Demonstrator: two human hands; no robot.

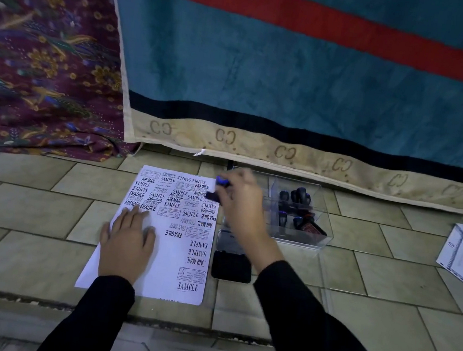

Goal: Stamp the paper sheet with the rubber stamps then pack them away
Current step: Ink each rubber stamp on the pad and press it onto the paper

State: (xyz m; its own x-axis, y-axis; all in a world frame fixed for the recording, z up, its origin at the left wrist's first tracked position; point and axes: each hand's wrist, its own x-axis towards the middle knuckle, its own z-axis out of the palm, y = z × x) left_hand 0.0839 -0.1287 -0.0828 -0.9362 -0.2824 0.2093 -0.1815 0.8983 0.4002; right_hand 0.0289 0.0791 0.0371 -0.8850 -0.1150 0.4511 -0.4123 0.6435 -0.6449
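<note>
White paper sheet (160, 253) lies on the tiled floor (37, 213), pinned flat under the left hand (126, 243), fingers spread and released. The right hand (240, 201) has its fingers clenched around a blue-topped rubber stamp (219, 189) over the sheet's far right edge; just beyond them sits the clear box (304, 227) of stamps.

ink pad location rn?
In the head view the open ink pad lies on the tiled floor, just off the paper sheet's right edge, under the right forearm and nearer than the clear stamp box.
</note>
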